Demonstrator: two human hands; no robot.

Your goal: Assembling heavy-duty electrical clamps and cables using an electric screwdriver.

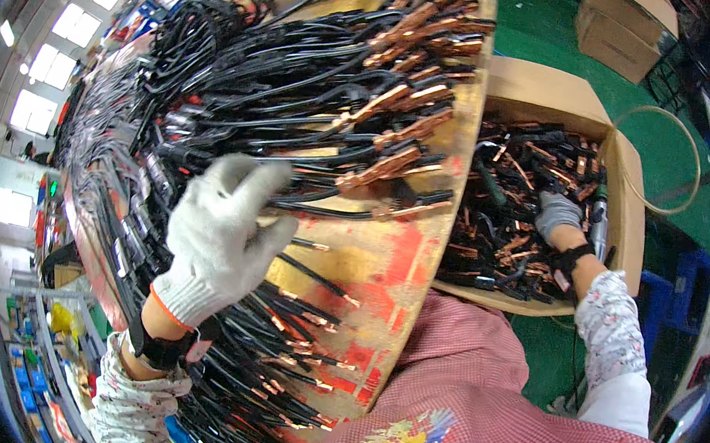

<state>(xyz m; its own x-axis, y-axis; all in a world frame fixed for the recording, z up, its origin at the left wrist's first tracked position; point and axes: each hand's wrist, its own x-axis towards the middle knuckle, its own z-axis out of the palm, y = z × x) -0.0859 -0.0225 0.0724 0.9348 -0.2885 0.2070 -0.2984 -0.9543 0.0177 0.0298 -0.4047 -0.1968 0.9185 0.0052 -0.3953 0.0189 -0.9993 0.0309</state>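
Note:
My left hand (229, 226), in a white knit glove, is over the table beside a thick spread of black cables (284, 76). Its thumb and fingers are apart, and I see nothing held between them. Bare flat copper ends (382, 172) tip many cables, pointing toward the table's right edge. Thinner cables with short copper tips (347, 300) lie below this hand. My right hand (559, 215), in a grey glove, reaches into a cardboard box (551, 86) full of loose black and copper pieces (512, 251). Its fingers are curled together; whatever they grip is hidden.
A silver and green cylindrical tool (600, 217) stands along the box's right wall. The wooden table (385, 264) has red stains. A pale hose loop (697, 162) hangs right of the box. More cartons (621, 38) and a blue stool (686, 286) stand on the green floor.

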